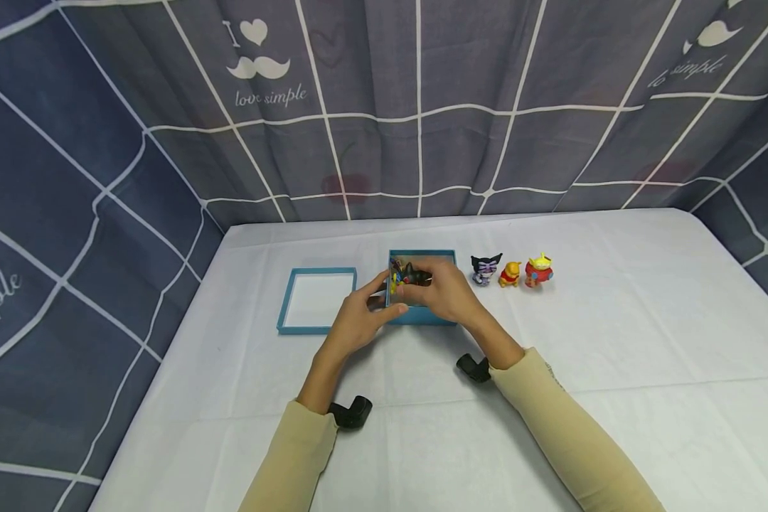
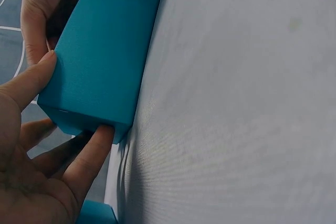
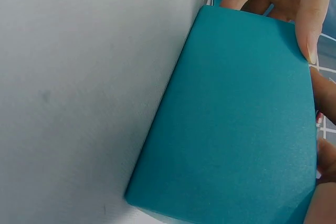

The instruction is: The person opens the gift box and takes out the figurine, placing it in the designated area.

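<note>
A blue box [image 1: 422, 316] stands uncovered on the white table, its outer wall [image 2: 100, 51] filling much of the left wrist view. My left hand [image 1: 358, 313] grips its left end, thumb at the near rim and fingers around the side. From above, my right hand [image 1: 446, 290] dips into the box and pinches a dark figurine [image 1: 416, 276] between thumb and fingers. Yellow and blue small figures [image 1: 395, 274] lie at the box's left inside. In the right wrist view the box wall [image 3: 231, 114] hides most of the right hand.
Left of the box lies its blue-rimmed lid [image 1: 304, 330], white inside facing up. Right of it, a black-and-purple figurine [image 1: 485, 270], a yellow bear in red [image 1: 509, 274] and a green-headed alien figurine [image 1: 539, 272] stand in a row. A grey checked curtain [image 1: 371, 156] hangs behind.
</note>
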Tool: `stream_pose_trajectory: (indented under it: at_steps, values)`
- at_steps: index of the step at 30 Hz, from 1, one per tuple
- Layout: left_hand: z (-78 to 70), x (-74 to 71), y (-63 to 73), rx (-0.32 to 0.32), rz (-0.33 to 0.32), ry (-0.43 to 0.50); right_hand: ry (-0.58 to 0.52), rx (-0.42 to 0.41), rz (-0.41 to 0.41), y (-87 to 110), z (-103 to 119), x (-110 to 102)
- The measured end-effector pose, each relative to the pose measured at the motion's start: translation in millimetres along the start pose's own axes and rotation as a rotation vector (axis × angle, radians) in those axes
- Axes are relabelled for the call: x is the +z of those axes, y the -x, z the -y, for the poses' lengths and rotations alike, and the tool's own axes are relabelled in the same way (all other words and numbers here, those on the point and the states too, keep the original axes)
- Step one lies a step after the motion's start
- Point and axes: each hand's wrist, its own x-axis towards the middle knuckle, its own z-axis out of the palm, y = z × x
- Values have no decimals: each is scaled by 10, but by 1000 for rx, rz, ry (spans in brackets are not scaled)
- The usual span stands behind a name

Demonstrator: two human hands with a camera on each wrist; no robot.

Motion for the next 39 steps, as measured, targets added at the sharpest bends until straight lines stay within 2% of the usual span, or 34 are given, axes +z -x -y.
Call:
stream_pose_trajectory:
  at_steps: [5, 11, 17, 27, 39]
  values:
    - [-4, -1, -2, -1, -6, -4, -63, 5, -7, 4, -14, -6]
    - [0, 3, 3, 10, -5, 1, -78, -16, -8, 23, -34, -21]
    - [8, 7, -2, 13, -4, 11, -71, 0, -52, 45, -44, -21]
    - [19, 11, -4, 22, 0, 30, -147, -68, -41, 78, -48, 1]
    - [27, 13, -8, 14, -2, 19, -157, -9, -72, 95, -48, -4]
